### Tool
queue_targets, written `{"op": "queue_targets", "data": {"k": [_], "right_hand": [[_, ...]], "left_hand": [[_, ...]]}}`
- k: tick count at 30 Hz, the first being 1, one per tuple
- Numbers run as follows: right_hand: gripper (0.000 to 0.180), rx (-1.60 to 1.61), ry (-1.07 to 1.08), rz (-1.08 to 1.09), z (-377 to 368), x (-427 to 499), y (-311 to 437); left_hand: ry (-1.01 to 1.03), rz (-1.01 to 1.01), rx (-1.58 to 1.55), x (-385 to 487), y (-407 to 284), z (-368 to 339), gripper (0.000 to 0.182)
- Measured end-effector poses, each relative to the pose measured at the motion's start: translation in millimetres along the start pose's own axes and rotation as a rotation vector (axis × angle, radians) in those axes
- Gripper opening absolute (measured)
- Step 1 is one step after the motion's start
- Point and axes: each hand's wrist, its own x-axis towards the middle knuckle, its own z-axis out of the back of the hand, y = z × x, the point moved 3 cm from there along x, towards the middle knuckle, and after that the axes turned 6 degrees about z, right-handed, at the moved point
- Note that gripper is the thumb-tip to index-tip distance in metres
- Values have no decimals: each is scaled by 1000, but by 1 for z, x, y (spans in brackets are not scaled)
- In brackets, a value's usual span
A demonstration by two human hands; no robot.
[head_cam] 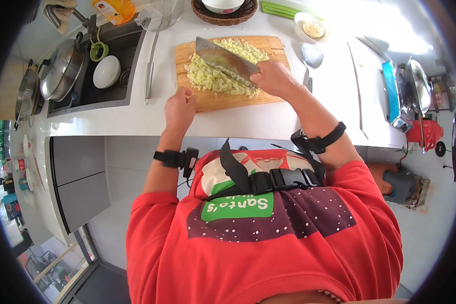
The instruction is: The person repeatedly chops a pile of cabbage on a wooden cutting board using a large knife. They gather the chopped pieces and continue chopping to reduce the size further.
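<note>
My right hand [275, 78] grips the handle of a cleaver [226, 60], whose broad blade stands in a heap of chopped pale green cabbage [209, 78]. The heap lies on a wooden cutting board [205, 104], on both sides of the blade. At the board's near left corner is my left hand [181, 108], its fingers curled in; whether they pinch the board's edge or a small scrap cannot be told. The cleaver's handle is mostly hidden in my right fist.
Left of the board lie a long-handled strainer [149, 76] and a sink with a white bowl [106, 72]. Beyond it stands a wicker basket [225, 19]. A ladle or turner [312, 56] and a small bowl [300, 28] are at the right, with a portable gas stove [397, 95] farther off.
</note>
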Motion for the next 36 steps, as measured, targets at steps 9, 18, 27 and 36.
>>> {"op": "queue_targets", "data": {"k": [9,18,27,36], "right_hand": [[33,564,211,-90,-11,-14,21],[41,663,229,-374,-41,5,-21],[31,693,179,-359,-16,-4,-2],[26,-140,-111,215,-5,10,48]], "left_hand": [[118,10,-96,-31,18,9,15],[89,-12,76,-22,15,1,11],[1,-81,45,-14,7,0,13],[203,19,-69,-11,2,-3,30]]}}
